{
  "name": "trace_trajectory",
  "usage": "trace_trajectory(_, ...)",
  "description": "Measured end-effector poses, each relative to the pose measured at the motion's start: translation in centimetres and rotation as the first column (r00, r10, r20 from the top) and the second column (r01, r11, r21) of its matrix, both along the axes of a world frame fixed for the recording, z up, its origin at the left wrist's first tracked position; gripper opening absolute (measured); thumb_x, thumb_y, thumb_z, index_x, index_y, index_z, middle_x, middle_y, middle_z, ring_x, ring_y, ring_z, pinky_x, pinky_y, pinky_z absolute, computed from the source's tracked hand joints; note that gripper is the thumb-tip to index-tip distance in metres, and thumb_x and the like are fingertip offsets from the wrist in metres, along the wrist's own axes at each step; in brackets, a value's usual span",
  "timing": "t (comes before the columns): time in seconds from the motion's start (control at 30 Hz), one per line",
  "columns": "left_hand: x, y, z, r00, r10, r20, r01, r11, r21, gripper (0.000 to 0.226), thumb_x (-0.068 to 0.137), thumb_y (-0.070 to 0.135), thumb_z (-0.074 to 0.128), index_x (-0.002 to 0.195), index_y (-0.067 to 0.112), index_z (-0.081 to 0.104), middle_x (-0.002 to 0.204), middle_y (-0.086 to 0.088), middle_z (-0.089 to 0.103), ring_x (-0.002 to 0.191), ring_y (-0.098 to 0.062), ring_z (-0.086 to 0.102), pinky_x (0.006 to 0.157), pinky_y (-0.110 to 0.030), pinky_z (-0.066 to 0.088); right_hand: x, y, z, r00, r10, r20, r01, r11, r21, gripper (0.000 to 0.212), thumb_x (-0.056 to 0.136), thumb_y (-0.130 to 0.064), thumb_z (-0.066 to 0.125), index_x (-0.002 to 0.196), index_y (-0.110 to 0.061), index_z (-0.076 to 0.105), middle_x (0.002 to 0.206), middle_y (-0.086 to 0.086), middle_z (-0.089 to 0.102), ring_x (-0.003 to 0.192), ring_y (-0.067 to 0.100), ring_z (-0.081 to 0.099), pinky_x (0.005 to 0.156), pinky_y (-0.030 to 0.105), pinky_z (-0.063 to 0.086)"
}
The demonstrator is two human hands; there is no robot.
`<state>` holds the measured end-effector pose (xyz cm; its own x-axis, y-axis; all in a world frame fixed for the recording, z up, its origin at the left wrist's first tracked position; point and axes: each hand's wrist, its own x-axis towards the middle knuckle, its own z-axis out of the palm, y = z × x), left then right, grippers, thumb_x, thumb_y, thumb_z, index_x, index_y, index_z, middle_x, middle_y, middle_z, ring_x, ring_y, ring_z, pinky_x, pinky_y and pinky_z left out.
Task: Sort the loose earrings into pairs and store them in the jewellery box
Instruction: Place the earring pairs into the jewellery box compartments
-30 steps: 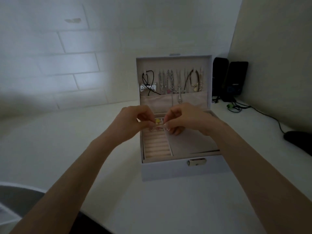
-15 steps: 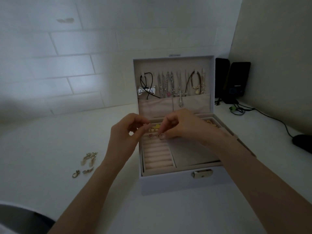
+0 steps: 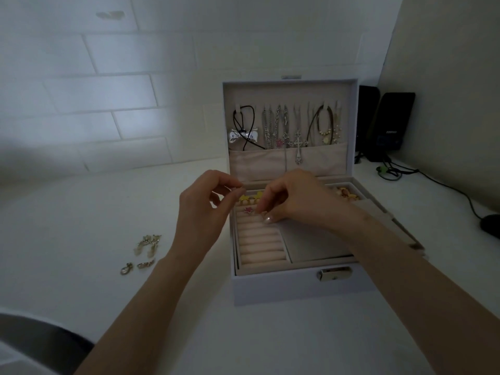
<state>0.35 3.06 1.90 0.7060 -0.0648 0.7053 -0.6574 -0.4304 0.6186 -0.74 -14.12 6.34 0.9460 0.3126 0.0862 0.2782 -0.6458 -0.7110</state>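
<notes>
White desk (image 3: 81,212), loose earrings (image 3: 143,253) left of left hand (image 3: 205,209)

White worktop (image 3: 81,212) against a tiled wall.
The open jewellery box (image 3: 297,289) stands mid-worktop; loose earrings (image 3: 143,251) lie to its left; black speakers (image 3: 389,125), a cable (image 3: 446,185) and a mouse (image 3: 491,226) sit right.

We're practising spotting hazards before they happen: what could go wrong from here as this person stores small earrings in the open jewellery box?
1. The pink earring lies beside the fingertips of the right hand; a nudge might knock it out of place in the jewellery box.
2. The loose earrings lie on the table near the left forearm, which might sweep them away.
3. The light is dim, so similar pieces could be mispaired.
</notes>
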Motion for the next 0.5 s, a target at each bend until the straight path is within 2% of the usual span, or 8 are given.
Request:
trace_trajectory(0.1, 0.0, -0.02, 0.0, 1.0, -0.007, 0.001, 0.007, 1.0, 0.002, 0.009, 0.081, 0.007, 0.069, 0.083, 0.014, 0.063, 0.082, 0.003, 0.065, 0.075, -0.007, 0.059, 0.063, -0.019, 0.047, -0.05, 0.17, -0.09, 1.0, -0.005, 0.02, 0.005, 1.0, -0.025, 0.022, 0.067, -0.005, 0.08, 0.073, -0.024, 0.072, 0.074, -0.012, 0.066, 0.067, -0.004, 0.06, 0.065, 0.008, 0.048)
trace_trajectory(0.3, 0.02, 0.01, -0.06, 1.0, -0.011, 0.003, 0.011, 1.0, 0.012, 0.009, 0.081, 0.008, 0.069, 0.083, 0.014, 0.063, 0.081, 0.005, 0.064, 0.074, -0.004, 0.058, 0.061, -0.015, 0.044, 0.1, 0.25, -0.38, 1.0, -0.01, 0.02, 0.01, 1.0, 0.008, 0.02, 0.069, -0.004, 0.079, 0.086, -0.013, 0.075, 0.077, -0.009, 0.069, 0.07, -0.005, 0.063, 0.068, 0.006, 0.048)
trace_trajectory(0.4, 0.07, -0.01, -0.09, 1.0, -0.009, 0.009, 0.009, 1.0, 0.019, 0.009, 0.081, 0.008, 0.069, 0.083, 0.015, 0.063, 0.081, 0.006, 0.064, 0.074, -0.004, 0.058, 0.061, -0.015, 0.044, 0.01, 0.38, -0.44, 1.0, -0.014, 0.025, 0.014, 1.0, 0.024, 0.016, 0.073, -0.005, 0.077, 0.087, -0.012, 0.075, 0.082, -0.004, 0.072, 0.078, 0.003, 0.067, 0.075, 0.01, 0.051)
trace_trajectory(0.5, 0.11, 0.02, -0.14, 1.0, -0.005, 0.006, 0.005, 1.0, 0.026, 0.009, 0.081, 0.009, 0.069, 0.083, 0.015, 0.063, 0.081, 0.007, 0.064, 0.074, -0.003, 0.058, 0.061, -0.016, 0.044, -0.15, 0.63, -0.54, 0.999, -0.013, 0.036, 0.013, 1.0, 0.01, 0.014, 0.075, -0.006, 0.075, 0.087, -0.014, 0.076, 0.075, -0.011, 0.069, 0.074, -0.001, 0.065, 0.074, 0.008, 0.049)
